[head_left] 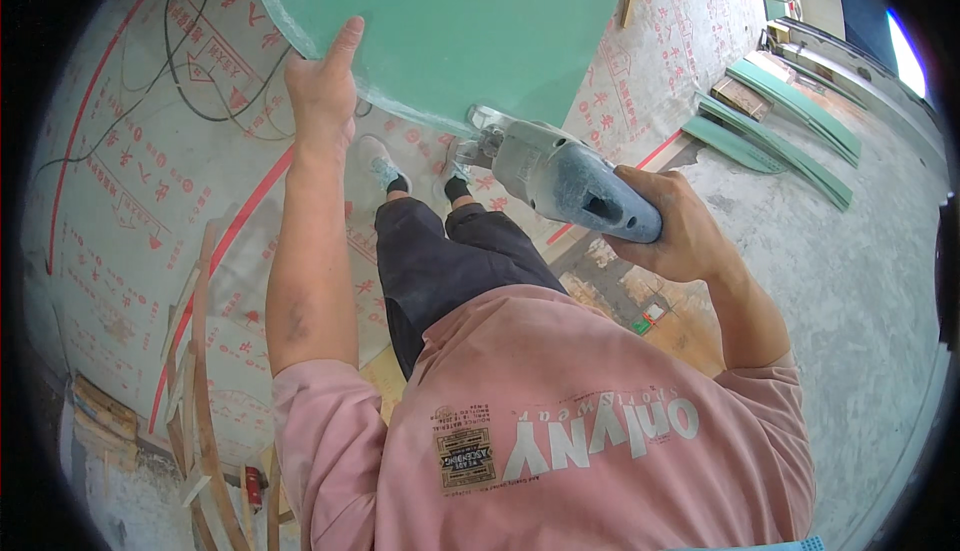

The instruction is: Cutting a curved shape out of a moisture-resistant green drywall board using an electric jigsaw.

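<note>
one curved-edged green board (450, 31) was held at twelve o'clock, its rim gripped by the left hand (325, 91), thumb on top, fingers hidden. one grey-blue power tool (570, 176) at one o'clock was clasped by the right hand (682, 226), its metal head (484, 141) at the board's edge. at least three green strips (798, 111) were laid at two o'clock. red characters and arrows were printed on the floor sheet (130, 261) at nine; white lettering was carried by the pink shirt (510, 351) at six.

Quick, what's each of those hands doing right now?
Left hand: holding the green board by its curved edge, thumb on top, other fingers mostly hidden.
Right hand: closed around the rear of the power tool.
</note>
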Motion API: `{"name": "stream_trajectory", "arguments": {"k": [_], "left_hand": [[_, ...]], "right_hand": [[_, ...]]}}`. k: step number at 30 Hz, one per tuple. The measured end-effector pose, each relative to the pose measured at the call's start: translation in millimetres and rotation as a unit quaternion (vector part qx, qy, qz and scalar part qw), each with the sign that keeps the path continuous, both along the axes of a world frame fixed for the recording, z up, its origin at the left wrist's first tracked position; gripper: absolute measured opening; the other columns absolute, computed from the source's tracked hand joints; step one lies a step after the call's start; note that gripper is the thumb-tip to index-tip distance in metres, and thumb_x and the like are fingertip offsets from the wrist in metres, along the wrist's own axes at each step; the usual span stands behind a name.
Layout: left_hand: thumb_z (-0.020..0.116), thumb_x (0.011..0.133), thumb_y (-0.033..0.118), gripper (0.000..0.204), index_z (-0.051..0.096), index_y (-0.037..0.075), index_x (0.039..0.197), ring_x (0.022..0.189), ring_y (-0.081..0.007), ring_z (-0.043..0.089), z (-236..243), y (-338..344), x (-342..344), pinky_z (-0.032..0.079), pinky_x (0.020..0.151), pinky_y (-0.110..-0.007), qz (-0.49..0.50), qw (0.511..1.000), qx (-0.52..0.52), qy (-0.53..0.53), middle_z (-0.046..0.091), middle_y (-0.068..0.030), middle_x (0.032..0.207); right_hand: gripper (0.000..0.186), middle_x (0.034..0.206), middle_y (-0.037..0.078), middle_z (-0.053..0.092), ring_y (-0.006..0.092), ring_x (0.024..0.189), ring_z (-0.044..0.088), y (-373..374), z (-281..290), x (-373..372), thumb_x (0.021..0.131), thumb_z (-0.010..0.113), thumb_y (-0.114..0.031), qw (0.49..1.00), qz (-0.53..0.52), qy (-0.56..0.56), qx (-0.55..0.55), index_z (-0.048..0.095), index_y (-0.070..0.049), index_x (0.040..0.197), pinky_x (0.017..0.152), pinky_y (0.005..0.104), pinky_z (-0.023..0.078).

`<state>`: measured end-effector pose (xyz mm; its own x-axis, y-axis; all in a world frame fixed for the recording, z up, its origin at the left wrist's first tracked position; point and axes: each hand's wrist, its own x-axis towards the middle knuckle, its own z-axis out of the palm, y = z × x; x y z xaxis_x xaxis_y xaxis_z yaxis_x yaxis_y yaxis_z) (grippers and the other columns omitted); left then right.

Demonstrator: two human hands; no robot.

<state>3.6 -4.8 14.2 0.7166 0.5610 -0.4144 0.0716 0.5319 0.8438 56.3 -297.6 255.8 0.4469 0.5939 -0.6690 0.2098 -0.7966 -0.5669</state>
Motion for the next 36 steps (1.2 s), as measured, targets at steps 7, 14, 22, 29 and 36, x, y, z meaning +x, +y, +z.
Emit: {"name": "stream_trajectory", "arguments": {"k": [7,14,22,29,36], "left_hand": [[0.084,0.090,0.023,0.051,0.063,-0.004,0.129,0.109,-0.0184,0.061,-1.7,0.9,-1.2,0.046,0.097,-0.033,-0.006,1.000,0.006,0.009,0.068,-0.0089,0.123],[0.084,0.090,0.023,0.051,0.064,-0.004,0.128,0.107,-0.0180,0.061,-1.6,1.7,-0.8,0.047,0.095,-0.033,-0.001,1.000,0.015,-0.003,0.068,-0.0087,0.121],[0.083,0.091,0.023,0.050,0.064,-0.005,0.128,0.106,-0.0180,0.061,3.0,2.9,-1.0,0.047,0.095,-0.033,-0.006,1.000,0.020,0.009,0.068,-0.0090,0.121],[0.082,0.092,0.022,0.045,0.066,-0.005,0.124,0.102,-0.0169,0.062,11.0,-0.5,-1.6,0.047,0.092,-0.032,-0.003,1.000,0.018,0.019,0.070,-0.0081,0.117],[0.081,0.092,0.021,0.044,0.067,-0.004,0.124,0.102,-0.0171,0.062,16.1,-1.2,-3.1,0.048,0.091,-0.032,-0.023,0.999,0.024,0.033,0.070,-0.0082,0.116]], "right_hand": [[0.033,0.078,0.018,0.064,0.0362,0.069,0.064,4.5,1.4,-0.9,0.072,0.074,-0.010,1.000,-0.010,0.005,-0.011,0.065,-0.001,0.102,0.068,0.0403,0.051],[0.032,0.080,0.017,0.065,0.0371,0.073,0.065,10.0,3.0,-0.2,0.072,0.074,-0.009,1.000,-0.006,0.012,-0.027,0.065,-0.003,0.103,0.070,0.0412,0.052],[0.033,0.079,0.018,0.066,0.0373,0.072,0.066,15.2,2.6,-1.1,0.072,0.075,-0.008,1.000,-0.011,0.013,-0.012,0.066,-0.002,0.103,0.070,0.0412,0.052],[0.033,0.077,0.019,0.064,0.0378,0.070,0.065,16.6,4.4,-1.7,0.071,0.074,-0.009,1.000,-0.012,0.015,-0.011,0.066,0.000,0.102,0.069,0.0413,0.052],[0.033,0.077,0.019,0.064,0.0378,0.070,0.065,16.8,5.6,-2.9,0.070,0.073,-0.009,1.000,-0.014,0.004,0.002,0.065,0.000,0.101,0.068,0.0412,0.052]]}}
